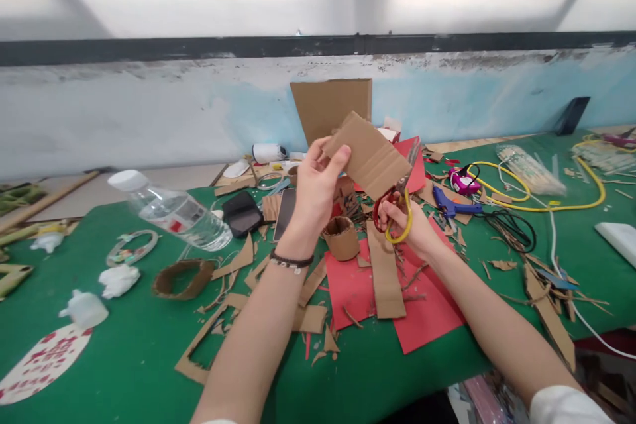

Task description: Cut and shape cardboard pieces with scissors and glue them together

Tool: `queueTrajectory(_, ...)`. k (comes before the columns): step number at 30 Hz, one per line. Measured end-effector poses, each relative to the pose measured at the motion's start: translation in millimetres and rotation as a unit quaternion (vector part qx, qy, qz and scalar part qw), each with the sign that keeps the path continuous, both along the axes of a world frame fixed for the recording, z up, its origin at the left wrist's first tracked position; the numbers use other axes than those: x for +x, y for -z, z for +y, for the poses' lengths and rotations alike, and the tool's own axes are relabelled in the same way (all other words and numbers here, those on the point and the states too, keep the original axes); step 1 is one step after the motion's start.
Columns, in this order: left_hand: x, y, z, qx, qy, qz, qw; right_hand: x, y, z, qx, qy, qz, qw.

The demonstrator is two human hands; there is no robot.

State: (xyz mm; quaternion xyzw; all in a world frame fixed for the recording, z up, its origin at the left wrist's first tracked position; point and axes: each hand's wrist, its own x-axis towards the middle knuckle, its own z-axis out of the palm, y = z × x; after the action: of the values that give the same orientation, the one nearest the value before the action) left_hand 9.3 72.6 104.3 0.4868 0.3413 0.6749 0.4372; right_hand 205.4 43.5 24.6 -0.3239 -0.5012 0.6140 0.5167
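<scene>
My left hand (320, 179) grips a rectangular piece of cardboard (368, 154) at its left end, thumb on the near face, holding it tilted above the table. My right hand (400, 215) is closed around the handles of a pair of scissors (408, 209), one red and one yellow. The scissor blades point up beside the cardboard's right end; I cannot tell whether they touch it. Beneath my hands stand a small round cardboard ring (341, 238) and a flat cardboard strip (386, 275), which lies over red paper (422, 315).
Cardboard scraps litter the green table (149, 371). A water bottle (171, 209) leans at left near a cardboard loop (183, 278). To the right lie a blue glue gun (454, 203), a yellow cable (561, 208) and a bag of sticks (531, 171). A cardboard sheet (330, 103) leans on the wall.
</scene>
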Motion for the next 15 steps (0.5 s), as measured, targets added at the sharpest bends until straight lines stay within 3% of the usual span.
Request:
queueTrajectory(5, -34.1, -8.1, 20.5, 0.052, -0.118, -0.059, 0.990, -6.5, 7.1, -10.2, -0.002, -0.062, -0.039, 0.997)
queueTrajectory(10, -40.9, -4.7, 20.1, 0.112, -0.223, 0.039, 0.968, -15.5, 19.7, -25.1, -0.004, -0.168, -0.061, 0.984)
queueTrajectory(15, -31.9, -6.5, 9.8, 0.125, -0.233, 0.094, 0.960, -20.3, 22.8, -32.8, 0.012, -0.156, -0.063, 0.986)
